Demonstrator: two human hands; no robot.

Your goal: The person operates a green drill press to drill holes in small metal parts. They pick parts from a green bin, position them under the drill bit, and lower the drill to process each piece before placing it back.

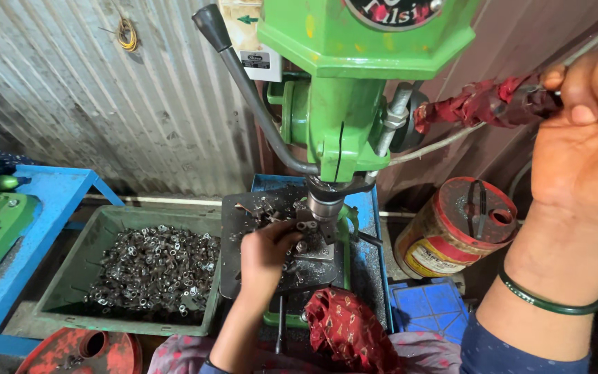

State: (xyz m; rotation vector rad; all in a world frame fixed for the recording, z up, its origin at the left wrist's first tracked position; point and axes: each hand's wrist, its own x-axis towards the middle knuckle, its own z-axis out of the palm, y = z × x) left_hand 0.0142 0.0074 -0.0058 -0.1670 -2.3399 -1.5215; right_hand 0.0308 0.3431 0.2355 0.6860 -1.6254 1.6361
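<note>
Two hands busy | left hand (pixel 266 251) closed on small part (pixel 297 244) under chuck (pixel 324 206) | right hand (pixel 585 145) clamps lever (pixel 493 104), not lowered | full bin (pixel 153 266) left of grip awaits.

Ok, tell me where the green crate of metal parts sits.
In the head view, the green crate sits low on the left, beside the drill press table where the left hand rests, with a blue stand on its other side.

Glossy green painted metal drill press (pixel 344 104), cloth-wrapped lever (pixel 486 104), shiny metal parts (pixel 153 266)
</note>
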